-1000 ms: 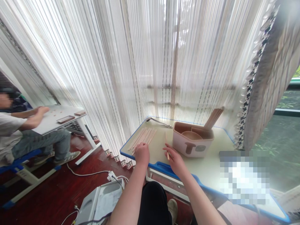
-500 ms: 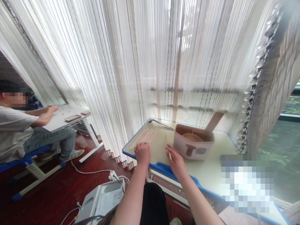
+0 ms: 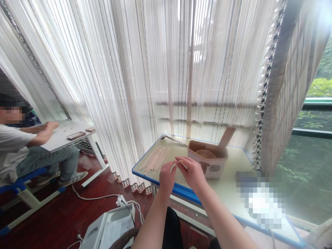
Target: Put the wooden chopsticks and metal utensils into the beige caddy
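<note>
My left hand [image 3: 167,177] and my right hand [image 3: 192,172] are raised together above the front edge of the blue-rimmed desk [image 3: 229,188]. Both pinch a thin wooden stick [image 3: 179,163] that spans between their fingertips. A row of similar wooden sticks [image 3: 156,158] lies flat on the desk to the left of my hands. Just behind my right hand stands a pinkish-brown bin [image 3: 208,157] with wooden slats [image 3: 226,137] leaning out of its far corner.
Metal tongs [image 3: 172,139] lie at the desk's back left. Striped sheer curtains hang close behind the desk. On the left another person sits at a white table [image 3: 66,134]. A grey device [image 3: 110,230] and cables lie on the red wooden floor.
My left hand left the sticks on the desk and rose to meet my right hand. The stick held by my right hand is now gripped by both, lifted off the desk.
</note>
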### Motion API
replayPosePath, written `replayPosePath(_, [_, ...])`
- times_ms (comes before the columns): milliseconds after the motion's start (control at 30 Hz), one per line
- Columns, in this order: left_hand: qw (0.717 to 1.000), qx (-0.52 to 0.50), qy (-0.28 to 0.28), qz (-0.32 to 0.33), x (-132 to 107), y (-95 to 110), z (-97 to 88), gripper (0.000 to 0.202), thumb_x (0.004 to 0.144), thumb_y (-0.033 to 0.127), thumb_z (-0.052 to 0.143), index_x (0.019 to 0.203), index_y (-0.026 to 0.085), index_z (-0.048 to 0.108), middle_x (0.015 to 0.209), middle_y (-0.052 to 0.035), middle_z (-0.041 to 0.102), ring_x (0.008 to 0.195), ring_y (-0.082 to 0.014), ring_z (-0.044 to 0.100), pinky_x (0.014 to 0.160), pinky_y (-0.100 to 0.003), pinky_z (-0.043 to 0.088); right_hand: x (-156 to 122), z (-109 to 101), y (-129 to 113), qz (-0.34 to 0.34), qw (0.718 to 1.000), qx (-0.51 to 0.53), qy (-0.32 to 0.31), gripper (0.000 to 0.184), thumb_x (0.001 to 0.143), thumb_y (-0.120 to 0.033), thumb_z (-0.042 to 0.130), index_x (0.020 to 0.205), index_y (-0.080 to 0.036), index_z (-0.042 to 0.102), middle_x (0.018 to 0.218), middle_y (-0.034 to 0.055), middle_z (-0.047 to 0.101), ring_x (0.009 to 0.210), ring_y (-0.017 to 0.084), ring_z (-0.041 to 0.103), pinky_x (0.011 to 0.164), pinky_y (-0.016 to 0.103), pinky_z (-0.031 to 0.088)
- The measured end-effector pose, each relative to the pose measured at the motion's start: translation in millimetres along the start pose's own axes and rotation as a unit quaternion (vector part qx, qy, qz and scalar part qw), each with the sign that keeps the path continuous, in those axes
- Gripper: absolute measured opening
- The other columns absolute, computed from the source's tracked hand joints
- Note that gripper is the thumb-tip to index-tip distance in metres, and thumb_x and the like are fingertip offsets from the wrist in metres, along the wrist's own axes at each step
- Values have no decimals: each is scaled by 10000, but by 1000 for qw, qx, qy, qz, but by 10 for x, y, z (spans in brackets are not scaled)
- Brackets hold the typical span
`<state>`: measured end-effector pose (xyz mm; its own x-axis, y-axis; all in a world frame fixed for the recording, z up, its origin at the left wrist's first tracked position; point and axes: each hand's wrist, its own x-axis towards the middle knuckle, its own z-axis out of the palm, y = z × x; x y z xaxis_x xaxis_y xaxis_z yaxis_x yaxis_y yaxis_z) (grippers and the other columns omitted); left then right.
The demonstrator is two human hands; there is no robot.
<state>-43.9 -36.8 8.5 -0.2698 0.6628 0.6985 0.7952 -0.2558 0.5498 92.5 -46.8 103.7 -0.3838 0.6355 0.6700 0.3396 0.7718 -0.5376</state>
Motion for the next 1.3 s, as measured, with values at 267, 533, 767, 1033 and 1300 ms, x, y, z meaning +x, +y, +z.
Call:
replayPosePath(267, [997,-50,55,31,156,259,-175,169,859,257,436,910,178,576,879,-63,601,854,-159,563,793,-319,470,317,-263,-211,-7,998,66,-10,197,849,-314,472,865,-237,652,1031,54,658,915,208,617,786,334,494])
replayPosePath(533, [994,-90,46,29,222,391,-223,161,864,250,419,922,179,551,856,-54,576,779,-131,554,714,-267,479,555,-390,-287,23,988,147,-30,184,800,-297,537,918,-220,655,862,27,681,809,162,640,746,294,517])
replayPosePath(767, [993,-107,29,46,239,555,-323,169,861,248,428,939,189,566,885,-59,587,818,-138,560,743,-277,480,685,-521,-292,31,990,136,-27,137,773,-255,562,872,-221,651,802,15,681,761,146,646,711,280,527])
replayPosePath(1033, [986,-167,-2,24,299,656,-336,177,845,277,454,914,183,587,854,-58,609,772,-134,581,718,-269,497,797,-720,-326,33,993,105,-31,118,765,-268,574,849,-223,643,776,6,680,742,140,652,654,252,530])
replayPosePath(1300, [974,-221,-42,35,546,923,-311,165,837,276,472,897,185,595,843,-47,617,760,-125,584,687,-253,506,931,-1043,-316,41,993,106,-28,119,755,-268,596,841,-200,643,773,17,677,702,133,647,620,253,549])
